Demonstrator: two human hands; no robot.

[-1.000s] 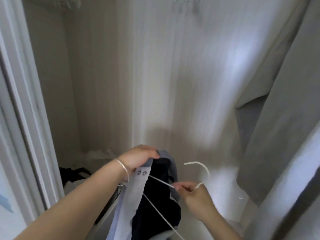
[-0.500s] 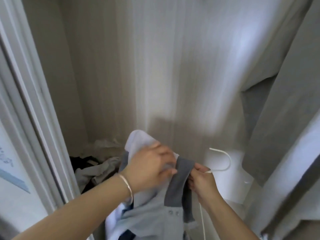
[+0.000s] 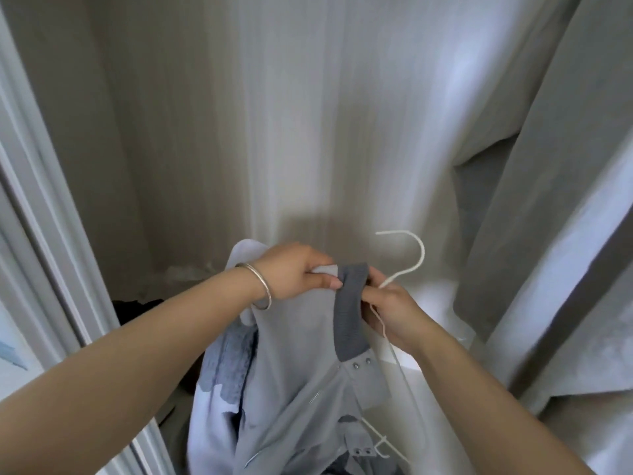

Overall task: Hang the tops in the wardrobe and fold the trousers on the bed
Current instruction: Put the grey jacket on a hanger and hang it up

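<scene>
In wardrobe (image 3: 308,132) | left fingers (image 3: 322,281) pinch top (image 3: 301,354) | right fingers (image 3: 371,296) grip hanger (image 3: 416,265)

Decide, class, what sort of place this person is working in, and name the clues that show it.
Most likely the inside of a bedroom wardrobe or closet. A grey garment hangs at the right, a white door frame edges the left, and both hands are fitting a pale jacket onto a white hanger.

Wardrobe floor (image 3: 178,418) is seen at lower left, largely hidden by the arms and held garment. Dark clothing (image 3: 137,308) is heaped on it beside the left door frame; a pale crumpled item (image 3: 186,272) lies farther back, against the rear wall.
</scene>
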